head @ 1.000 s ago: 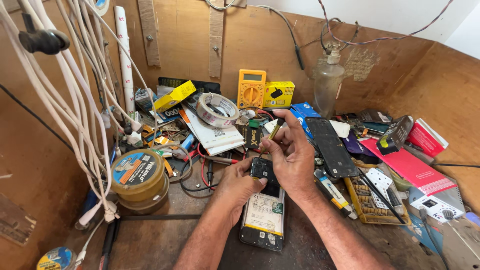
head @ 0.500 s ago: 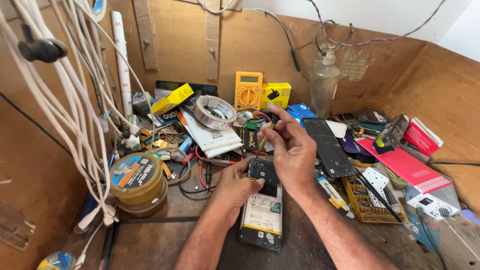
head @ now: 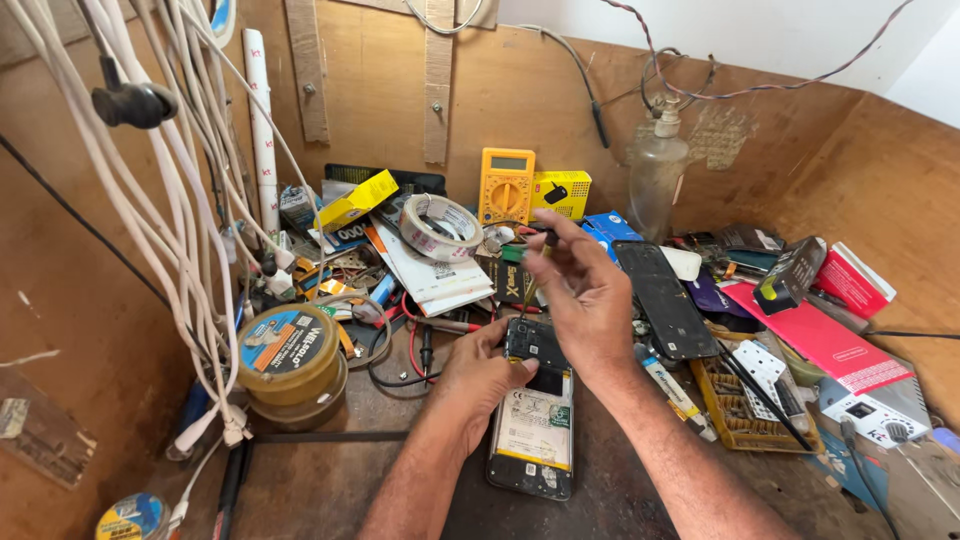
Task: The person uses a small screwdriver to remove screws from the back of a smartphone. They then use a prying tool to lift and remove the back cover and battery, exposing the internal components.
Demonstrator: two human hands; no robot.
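An opened phone (head: 533,425) lies back-up on the wooden bench, its battery and circuit board exposed. My left hand (head: 478,377) rests on the phone's left edge near the top, thumb pressing the board. My right hand (head: 585,295) hovers just above the phone's top end, fingers pinched on a thin screwdriver (head: 531,282) whose tip points down at the board. A black phone back cover (head: 664,298) lies to the right of my right hand.
Bundled white cables (head: 190,200) hang at left. Round tins (head: 292,357) sit left of the phone. Behind: tape roll (head: 440,226), yellow multimeter (head: 506,187), glass bottle (head: 657,177). At right: red booklet (head: 815,333), parts tray (head: 745,405), boxes.
My right hand has risen a little and turned the screwdriver between its fingers. My left hand and the phone have kept their place; the camera drifted slightly.
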